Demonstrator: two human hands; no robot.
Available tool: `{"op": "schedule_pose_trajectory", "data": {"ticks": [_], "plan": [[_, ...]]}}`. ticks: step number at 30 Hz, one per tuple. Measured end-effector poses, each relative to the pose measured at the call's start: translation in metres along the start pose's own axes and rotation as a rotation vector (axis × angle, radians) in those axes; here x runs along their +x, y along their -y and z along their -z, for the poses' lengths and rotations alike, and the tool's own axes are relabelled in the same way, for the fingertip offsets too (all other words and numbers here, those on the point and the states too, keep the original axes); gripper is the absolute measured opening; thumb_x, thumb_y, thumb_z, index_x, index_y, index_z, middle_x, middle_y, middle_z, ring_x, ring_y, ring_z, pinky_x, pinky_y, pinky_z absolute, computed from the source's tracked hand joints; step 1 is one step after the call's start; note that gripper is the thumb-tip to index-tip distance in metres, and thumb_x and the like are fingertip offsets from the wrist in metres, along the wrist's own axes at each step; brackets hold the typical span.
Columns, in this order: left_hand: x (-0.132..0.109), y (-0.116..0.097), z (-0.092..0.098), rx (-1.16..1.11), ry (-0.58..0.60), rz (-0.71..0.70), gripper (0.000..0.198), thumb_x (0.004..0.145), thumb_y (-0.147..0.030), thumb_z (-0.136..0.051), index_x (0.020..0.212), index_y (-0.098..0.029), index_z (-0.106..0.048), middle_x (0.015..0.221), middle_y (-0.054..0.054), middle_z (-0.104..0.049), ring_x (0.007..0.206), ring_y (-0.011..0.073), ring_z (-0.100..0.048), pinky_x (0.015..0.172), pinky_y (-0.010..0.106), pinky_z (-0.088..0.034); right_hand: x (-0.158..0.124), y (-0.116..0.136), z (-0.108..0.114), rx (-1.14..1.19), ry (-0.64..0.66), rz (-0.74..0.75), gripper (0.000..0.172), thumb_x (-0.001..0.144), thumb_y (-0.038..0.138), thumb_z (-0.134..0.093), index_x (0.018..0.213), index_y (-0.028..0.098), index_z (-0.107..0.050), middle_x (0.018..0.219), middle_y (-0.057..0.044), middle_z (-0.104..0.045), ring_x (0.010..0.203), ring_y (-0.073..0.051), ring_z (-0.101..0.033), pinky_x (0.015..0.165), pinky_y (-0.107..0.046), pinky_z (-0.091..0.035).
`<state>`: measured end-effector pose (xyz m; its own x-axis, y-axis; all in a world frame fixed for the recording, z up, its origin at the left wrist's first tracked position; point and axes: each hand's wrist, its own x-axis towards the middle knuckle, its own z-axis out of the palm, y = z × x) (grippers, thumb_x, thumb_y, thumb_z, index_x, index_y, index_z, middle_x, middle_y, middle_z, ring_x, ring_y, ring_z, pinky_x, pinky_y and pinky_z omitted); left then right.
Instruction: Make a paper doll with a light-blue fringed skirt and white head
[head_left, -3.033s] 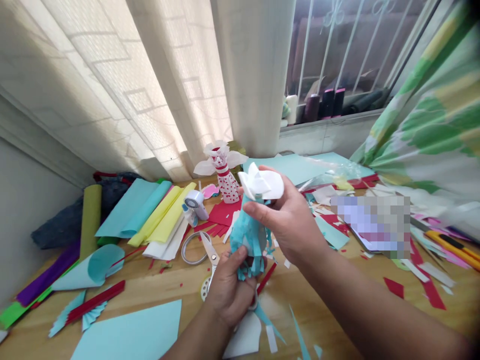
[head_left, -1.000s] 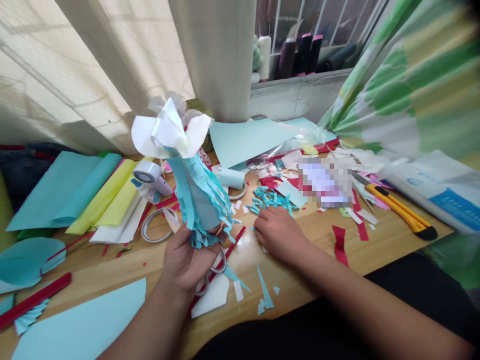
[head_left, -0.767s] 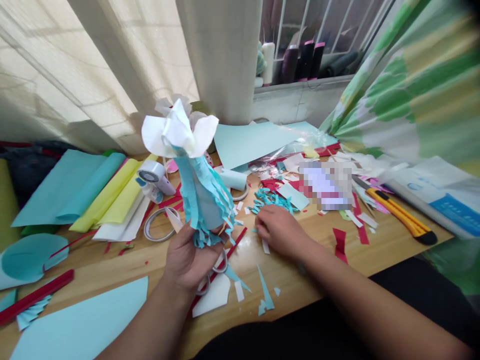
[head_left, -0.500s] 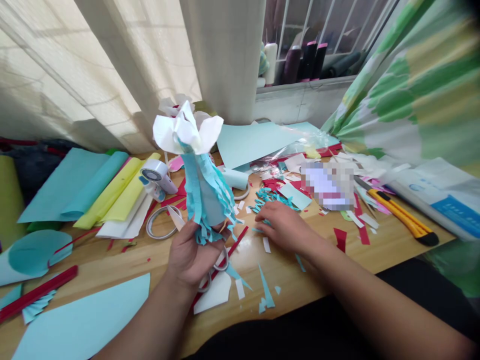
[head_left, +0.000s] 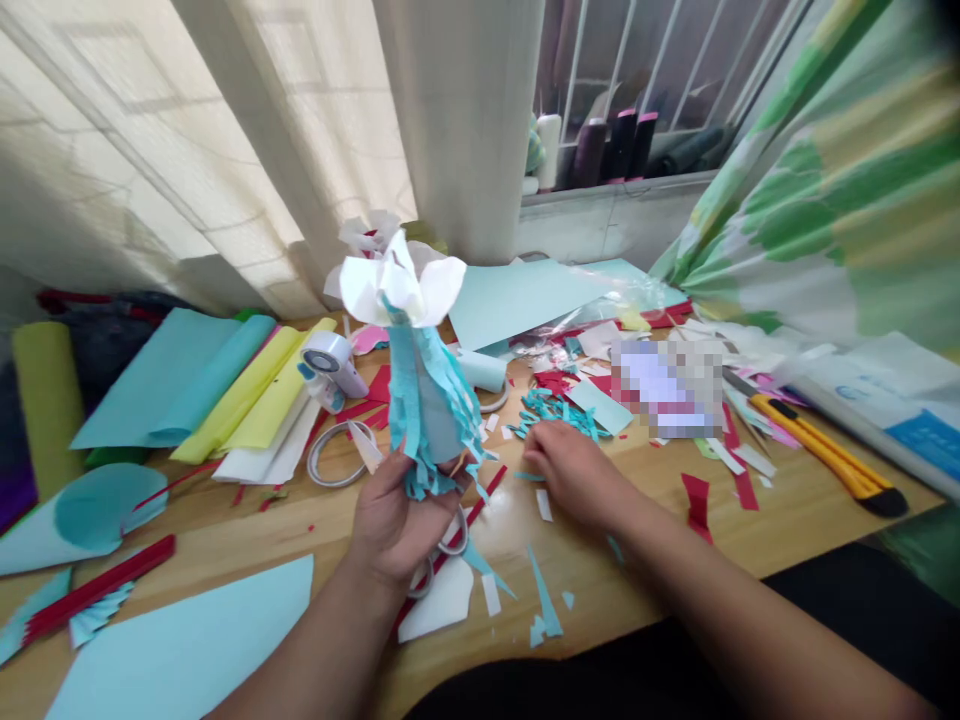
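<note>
My left hand [head_left: 401,515] is closed around the base of a light blue paper cone [head_left: 435,400]. Fringed turquoise strips hang down its sides, and white paper petals [head_left: 401,285] spread at the top. The cone stands upright above the table. My right hand [head_left: 574,475] rests low at the tabletop with its fingers curled together, close to a pile of cut turquoise paper strips [head_left: 562,415]. Whatever is inside those fingers is hidden. Below my left hand lie scissors, of which the ring handles [head_left: 454,535] show.
Rolled coloured paper [head_left: 202,385], a roll of tape [head_left: 330,455] and a small white fan [head_left: 334,362] lie to the left. A yellow utility knife [head_left: 829,455] is at the right edge. Paper scraps [head_left: 544,590] are scattered across the wooden table [head_left: 570,640].
My right hand's fingers, looser and spread by the turquoise strips before, are now curled together. My left hand still holds the cone; the view has shifted slightly.
</note>
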<state>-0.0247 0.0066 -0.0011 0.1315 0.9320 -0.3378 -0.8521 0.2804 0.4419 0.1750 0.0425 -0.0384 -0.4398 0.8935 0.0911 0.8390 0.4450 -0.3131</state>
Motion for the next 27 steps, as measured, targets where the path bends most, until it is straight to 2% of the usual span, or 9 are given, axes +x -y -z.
{"op": "schedule_pose_trajectory", "data": {"ticks": [2,6,9,15,19,22,24,26,27], "plan": [[0.000,0.001,0.001,-0.018,0.001,0.020,0.009,0.061,-0.016,-0.073,0.066,-0.014,-0.066,0.060,0.005,-0.067,0.059,0.0180,-0.062,0.064,0.033,-0.053,-0.001,-0.005,0.005,0.020,-0.003,-0.005,0.014,0.089,0.016,-0.046,0.082,0.016,-0.057,0.080,-0.005,-0.062,0.076,-0.017,-0.055,0.067,-0.026,-0.039],[0.001,0.003,0.002,-0.054,-0.002,-0.002,0.008,0.062,-0.015,-0.073,0.068,-0.015,-0.067,0.062,0.004,-0.070,0.059,0.0169,-0.064,0.064,0.031,-0.053,-0.008,-0.007,0.008,0.009,0.012,0.053,0.013,0.087,0.019,-0.051,0.081,0.016,-0.063,0.083,-0.007,-0.063,0.083,-0.023,-0.055,0.074,-0.033,-0.039],[0.000,0.005,0.003,-0.054,0.015,0.007,0.007,0.065,-0.018,-0.072,0.068,-0.014,-0.067,0.062,0.005,-0.070,0.058,0.0167,-0.064,0.063,0.030,-0.053,-0.015,-0.005,0.001,-0.058,0.047,0.081,0.009,0.083,0.023,-0.058,0.082,0.018,-0.066,0.086,-0.008,-0.062,0.085,-0.025,-0.055,0.075,-0.035,-0.038],[0.001,0.008,0.002,-0.069,0.018,-0.003,0.004,0.072,-0.017,-0.067,0.072,-0.014,-0.068,0.065,0.005,-0.071,0.061,0.0161,-0.064,0.067,0.030,-0.053,-0.017,-0.005,-0.019,-0.152,0.000,0.101,0.018,0.086,0.013,-0.052,0.072,0.018,-0.064,0.079,-0.006,-0.062,0.080,-0.024,-0.054,0.071,-0.035,-0.036],[0.000,0.007,0.000,-0.072,0.015,0.003,0.005,0.072,-0.017,-0.066,0.069,-0.014,-0.068,0.060,0.004,-0.069,0.058,0.0150,-0.063,0.066,0.031,-0.052,-0.015,-0.005,-0.026,-0.190,-0.027,0.125,0.019,0.085,0.009,-0.048,0.074,0.017,-0.061,0.081,-0.008,-0.061,0.080,-0.027,-0.053,0.071,-0.038,-0.036],[-0.001,0.006,0.000,-0.067,0.011,0.006,0.005,0.068,-0.017,-0.070,0.070,-0.014,-0.068,0.060,0.005,-0.069,0.057,0.0161,-0.063,0.065,0.031,-0.053,-0.011,-0.005,-0.019,-0.015,-0.046,0.082,0.018,0.086,0.012,-0.046,0.073,0.016,-0.058,0.080,-0.010,-0.060,0.080,-0.027,-0.052,0.073,-0.040,-0.037],[-0.002,0.005,0.001,-0.071,-0.004,0.005,0.008,0.065,-0.017,-0.073,0.069,-0.014,-0.068,0.062,0.005,-0.070,0.057,0.0171,-0.064,0.063,0.032,-0.054,-0.009,-0.004,-0.006,0.288,-0.060,-0.016,0.014,0.085,0.015,-0.047,0.072,0.017,-0.053,0.078,-0.009,-0.059,0.077,-0.024,-0.053,0.071,-0.038,-0.040],[-0.001,0.004,0.002,-0.078,-0.019,0.004,0.010,0.061,-0.014,-0.075,0.067,-0.014,-0.067,0.062,0.006,-0.070,0.056,0.0174,-0.064,0.062,0.032,-0.054,-0.007,-0.004,0.011,0.403,-0.076,-0.073,0.014,0.090,0.020,-0.041,0.078,0.019,-0.049,0.080,-0.005,-0.061,0.073,-0.018,-0.056,0.067,-0.031,-0.043],[-0.001,0.004,0.002,-0.077,-0.020,0.007,0.011,0.059,-0.014,-0.076,0.067,-0.013,-0.067,0.062,0.006,-0.071,0.056,0.0177,-0.064,0.062,0.032,-0.055,-0.006,-0.003,0.019,0.602,-0.094,-0.108,0.014,0.090,0.022,-0.041,0.080,0.019,-0.049,0.082,-0.005,-0.063,0.074,-0.017,-0.057,0.067,-0.030,-0.044]]}}
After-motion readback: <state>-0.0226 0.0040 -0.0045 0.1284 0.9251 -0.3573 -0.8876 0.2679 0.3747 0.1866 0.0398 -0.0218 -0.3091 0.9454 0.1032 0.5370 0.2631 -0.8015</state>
